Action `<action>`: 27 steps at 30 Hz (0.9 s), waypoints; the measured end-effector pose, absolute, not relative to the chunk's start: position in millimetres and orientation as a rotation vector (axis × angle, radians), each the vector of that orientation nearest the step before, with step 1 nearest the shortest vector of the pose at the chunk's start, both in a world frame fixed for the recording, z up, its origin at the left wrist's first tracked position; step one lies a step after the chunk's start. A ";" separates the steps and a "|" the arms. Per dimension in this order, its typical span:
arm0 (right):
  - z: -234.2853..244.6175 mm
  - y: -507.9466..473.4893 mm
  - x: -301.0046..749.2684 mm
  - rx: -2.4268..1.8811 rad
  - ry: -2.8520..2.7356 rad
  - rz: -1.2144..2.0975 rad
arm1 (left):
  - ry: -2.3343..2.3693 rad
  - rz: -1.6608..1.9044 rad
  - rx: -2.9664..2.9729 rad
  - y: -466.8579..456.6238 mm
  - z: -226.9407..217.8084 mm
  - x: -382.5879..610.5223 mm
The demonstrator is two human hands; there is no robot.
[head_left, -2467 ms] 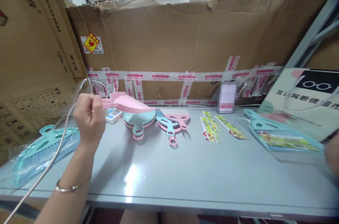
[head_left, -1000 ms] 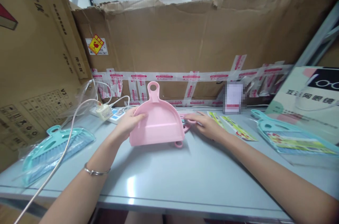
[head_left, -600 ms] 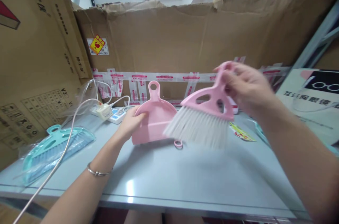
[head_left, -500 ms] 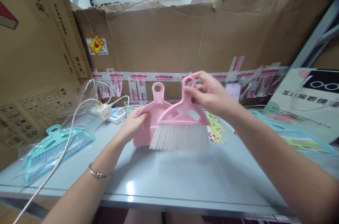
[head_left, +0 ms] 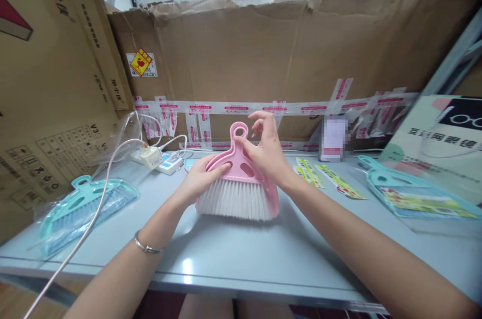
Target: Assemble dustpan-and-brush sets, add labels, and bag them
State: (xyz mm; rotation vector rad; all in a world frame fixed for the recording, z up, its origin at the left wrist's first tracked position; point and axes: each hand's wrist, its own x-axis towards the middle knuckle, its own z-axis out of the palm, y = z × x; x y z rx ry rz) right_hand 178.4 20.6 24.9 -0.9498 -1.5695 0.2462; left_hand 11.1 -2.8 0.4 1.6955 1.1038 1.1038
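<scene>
Pink brush (head_left: 241, 157): front and centre above the grey table (head_left: 241, 263), lying face-on against the pink dustpan (head_left: 273, 202), whose rim shows past the bristles on the right. Long axis near upright: ring handle at top, white bristles down towards the wearer. Whether the pan's lower edge meets the table, cannot tell.

Left hand (head_left: 199, 179) lies on the brush's left flank, thumb across its front, clamped on brush and pan together; fingers hidden behind. Right hand (head_left: 266, 150) to the right of the handle, thumb on the neck, fingers lifted and spread apart. Both in contact, so neither nearer; left has the firmer hold, right is closer to the ring.

Counts: one pink brush, one pink dustpan. Turquoise sets, two: bagged one (head_left: 88, 208) far left, labelled one (head_left: 417, 191) far right. Printed labels (head_left: 341, 181) right of the hands: at least two, overlap possible. One phone (head_left: 333, 140) behind them, screen blurred. One power strip (head_left: 169, 164) beyond the left hand. One bracelet (head_left: 147, 244), left wrist.
</scene>
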 end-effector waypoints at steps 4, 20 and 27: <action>19.0 25.0 190.7 -0.970 -1.612 0.681 | 1.116 1.116 1.672 -1.6 -2.1 10.9; 2.8 21.5 191.8 -1.016 -1.909 0.719 | 1.211 1.098 1.654 -0.3 -3.1 10.3; 16.7 28.4 194.2 -0.958 -1.765 1.152 | 1.204 1.076 1.642 -2.3 -1.9 14.0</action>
